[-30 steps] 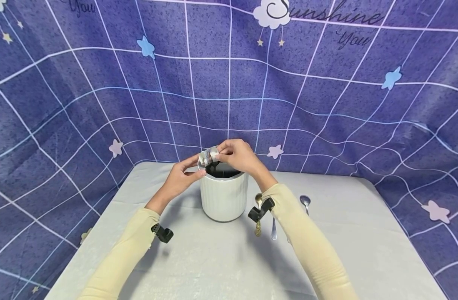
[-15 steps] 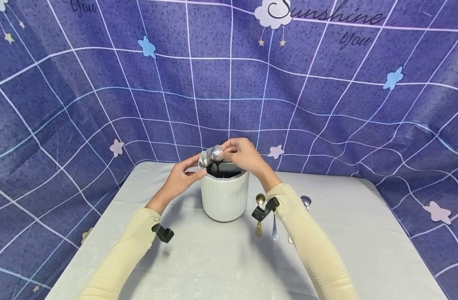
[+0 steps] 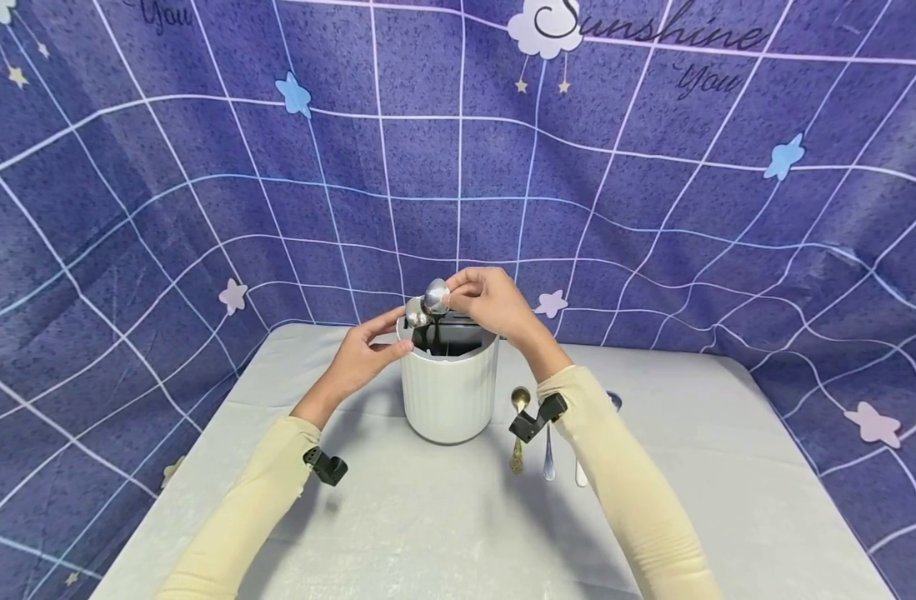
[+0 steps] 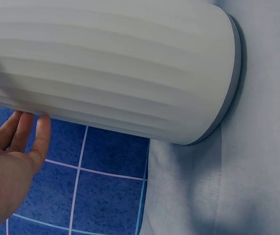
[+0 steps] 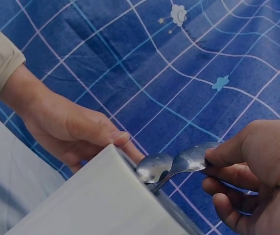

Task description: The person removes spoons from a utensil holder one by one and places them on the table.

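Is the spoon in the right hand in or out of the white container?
Partly in: the right hand pinches the spoon by its bowl above the rim, while its handle leads down into the white container; its tip is hidden.

From the head, one view looks forward and down over the bench (image 3: 412,525) toward the curtain (image 3: 427,167). The left wrist view sits close beside the white container (image 4: 120,73), sideways; the right, near its rim, faces the left hand (image 5: 74,120). All three share the container.
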`<state>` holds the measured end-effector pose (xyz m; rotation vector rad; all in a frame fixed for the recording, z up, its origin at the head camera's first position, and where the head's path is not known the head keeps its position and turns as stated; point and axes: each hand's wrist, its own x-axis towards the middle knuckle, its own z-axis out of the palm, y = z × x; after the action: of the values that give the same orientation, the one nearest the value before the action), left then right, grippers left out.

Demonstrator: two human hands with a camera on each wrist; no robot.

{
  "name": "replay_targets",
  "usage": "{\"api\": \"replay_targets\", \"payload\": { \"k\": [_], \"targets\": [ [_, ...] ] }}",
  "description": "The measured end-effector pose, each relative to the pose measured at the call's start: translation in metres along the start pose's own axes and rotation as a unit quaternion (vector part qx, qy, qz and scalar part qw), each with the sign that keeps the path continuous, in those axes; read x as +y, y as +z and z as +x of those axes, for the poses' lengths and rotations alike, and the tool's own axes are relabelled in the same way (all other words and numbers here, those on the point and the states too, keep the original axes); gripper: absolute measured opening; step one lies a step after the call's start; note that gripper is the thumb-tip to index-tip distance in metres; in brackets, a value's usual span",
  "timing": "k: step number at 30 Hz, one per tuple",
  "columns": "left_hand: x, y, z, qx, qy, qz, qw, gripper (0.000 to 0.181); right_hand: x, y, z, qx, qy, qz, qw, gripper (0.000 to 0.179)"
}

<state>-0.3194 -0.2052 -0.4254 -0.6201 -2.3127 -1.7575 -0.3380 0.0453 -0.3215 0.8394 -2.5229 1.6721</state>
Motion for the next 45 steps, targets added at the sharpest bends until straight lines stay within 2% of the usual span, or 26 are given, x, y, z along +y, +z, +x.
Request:
{"api": "replay_targets", "payload": {
  "k": [17, 24, 31, 39, 45],
  "targets": [
    [0.001, 0.001, 0.001, 0.001, -0.003, 0.000, 1.0000, 0.060, -0.020, -0.015, 0.001, 0.037, -0.016, 0.006, 0.9992, 0.015],
    [0.001, 0.002, 0.001, 0.005, -0.003, -0.002, 1.0000, 0.060, -0.032, -0.021, -0.001, 0.061, -0.023, -0.007, 0.9979, 0.015],
    [0.000, 0.002, 0.001, 0.004, -0.003, -0.002, 1.0000, 0.060, -0.045, -0.028, -0.001, 0.073, -0.030, 0.013, 0.9968, 0.015],
    [0.001, 0.001, 0.000, 0.002, 0.002, 0.001, 1.0000, 0.060, -0.060, -0.042, -0.003, 0.083, -0.038, 0.022, 0.9956, 0.015],
    [0.000, 0.001, -0.001, 0.003, 0.002, 0.001, 1.0000, 0.060, -0.070, -0.056, -0.013, 0.097, -0.044, 0.025, 0.9940, 0.016]
  ]
}}
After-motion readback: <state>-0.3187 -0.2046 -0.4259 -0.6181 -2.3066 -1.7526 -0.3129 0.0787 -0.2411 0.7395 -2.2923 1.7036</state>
